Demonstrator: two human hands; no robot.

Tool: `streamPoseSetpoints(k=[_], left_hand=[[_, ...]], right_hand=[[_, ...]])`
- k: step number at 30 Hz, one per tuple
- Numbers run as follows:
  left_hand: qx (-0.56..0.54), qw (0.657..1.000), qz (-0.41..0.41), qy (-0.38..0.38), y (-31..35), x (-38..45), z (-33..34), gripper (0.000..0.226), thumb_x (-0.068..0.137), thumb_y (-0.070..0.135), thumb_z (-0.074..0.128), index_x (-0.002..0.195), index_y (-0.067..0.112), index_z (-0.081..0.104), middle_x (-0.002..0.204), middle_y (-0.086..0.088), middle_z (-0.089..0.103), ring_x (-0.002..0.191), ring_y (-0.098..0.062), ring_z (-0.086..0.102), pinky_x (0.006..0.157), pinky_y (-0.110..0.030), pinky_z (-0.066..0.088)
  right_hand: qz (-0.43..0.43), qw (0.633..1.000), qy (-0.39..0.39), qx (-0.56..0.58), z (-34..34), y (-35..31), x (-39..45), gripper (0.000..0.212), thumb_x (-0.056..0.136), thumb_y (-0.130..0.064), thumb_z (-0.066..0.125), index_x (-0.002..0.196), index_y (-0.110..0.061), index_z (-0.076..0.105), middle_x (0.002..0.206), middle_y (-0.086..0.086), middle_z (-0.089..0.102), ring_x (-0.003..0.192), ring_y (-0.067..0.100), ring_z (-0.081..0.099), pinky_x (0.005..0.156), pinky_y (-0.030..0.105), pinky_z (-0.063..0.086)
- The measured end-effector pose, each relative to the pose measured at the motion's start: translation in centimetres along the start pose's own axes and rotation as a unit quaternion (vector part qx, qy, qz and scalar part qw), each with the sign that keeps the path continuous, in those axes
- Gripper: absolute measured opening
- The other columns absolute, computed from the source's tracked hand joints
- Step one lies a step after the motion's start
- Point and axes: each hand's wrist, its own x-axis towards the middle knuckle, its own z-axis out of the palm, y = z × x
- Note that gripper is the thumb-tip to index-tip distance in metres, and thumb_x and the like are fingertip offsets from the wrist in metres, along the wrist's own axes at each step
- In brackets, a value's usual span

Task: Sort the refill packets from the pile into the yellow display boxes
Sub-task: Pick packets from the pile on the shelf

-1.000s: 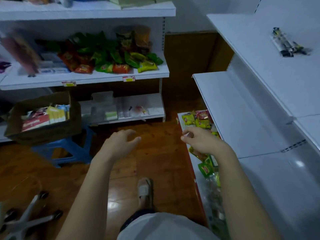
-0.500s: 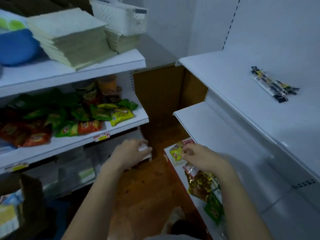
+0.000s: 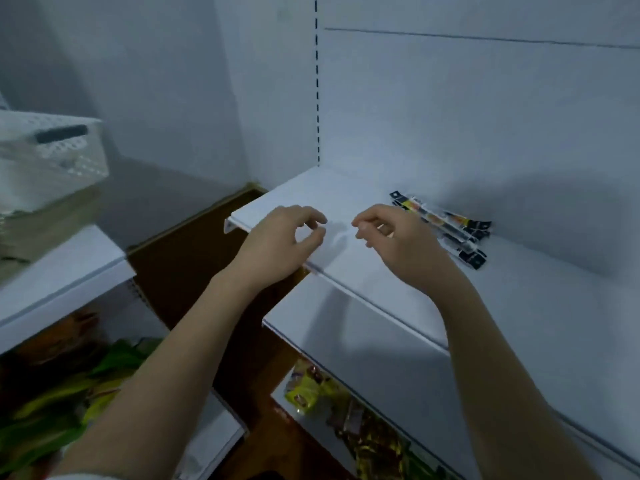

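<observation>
upper shelf: bare front and left | blocked: striped packets at back wall

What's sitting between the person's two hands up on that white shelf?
In the head view, only bare white shelf and a faint shadow show between the left hand and right hand.

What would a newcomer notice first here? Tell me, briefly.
Two bare hands, left and right, meet over the upper white shelf, fingers curled as if pinching something small and clear that is too blurred to identify. Just behind the right hand lie dark long packets; yellow packets sit on the bottom shelf below.
</observation>
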Motion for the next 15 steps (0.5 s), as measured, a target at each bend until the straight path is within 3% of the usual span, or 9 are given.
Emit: streamPoseSetpoints(k=[3,5,9,12,15], left_hand=[[-0.030,0.998,0.042,-0.042,-0.7,5.2,3.4,0.022,0.098,0.035,0.054,0.116,0.028,0.066,0.107,0.014,0.064,0.104,-0.011,0.054,0.090,-0.029,0.043],[-0.046,0.994,0.081,-0.064,-1.2,8.0,6.0,0.022,0.098,0.028,0.055,0.118,0.025,0.065,0.111,0.009,0.064,0.106,-0.013,0.054,0.093,-0.030,0.043],[-0.065,0.978,0.167,-0.110,-1.7,12.6,10.4,0.028,0.095,0.016,0.059,0.123,0.018,0.064,0.123,0.000,0.062,0.114,-0.016,0.052,0.094,-0.022,0.037],[-0.062,0.965,0.231,-0.104,-0.9,16.3,12.6,0.037,0.086,0.013,0.062,0.123,0.016,0.065,0.125,-0.004,0.063,0.116,-0.025,0.056,0.096,-0.036,0.046],[-0.050,0.948,0.297,-0.104,0.0,18.5,14.7,0.040,0.086,0.022,0.061,0.125,0.015,0.065,0.127,-0.007,0.064,0.115,-0.027,0.058,0.097,-0.039,0.049]], right_hand=[[0.043,0.991,0.100,-0.077,-1.8,3.9,2.5,0.011,0.099,-0.020,0.055,0.097,-0.024,0.066,0.092,-0.012,0.064,0.082,0.007,0.058,0.072,0.022,0.041],[0.057,0.974,0.176,-0.134,-2.8,6.7,3.4,0.011,0.099,-0.017,0.057,0.101,-0.021,0.067,0.092,-0.009,0.058,0.083,0.014,0.056,0.074,0.023,0.036],[0.098,0.926,0.277,-0.235,-3.8,10.6,3.9,0.013,0.094,-0.012,0.060,0.104,-0.014,0.068,0.101,0.001,0.062,0.098,0.025,0.055,0.077,0.031,0.041],[0.113,0.907,0.283,-0.292,-4.3,12.1,4.2,0.016,0.095,-0.017,0.060,0.108,-0.012,0.069,0.107,0.006,0.064,0.099,0.029,0.055,0.081,0.042,0.048],[0.151,0.916,0.230,-0.293,-4.6,13.1,3.9,0.034,0.096,-0.039,0.053,0.117,-0.018,0.068,0.116,0.003,0.066,0.105,0.028,0.058,0.089,0.043,0.049]])
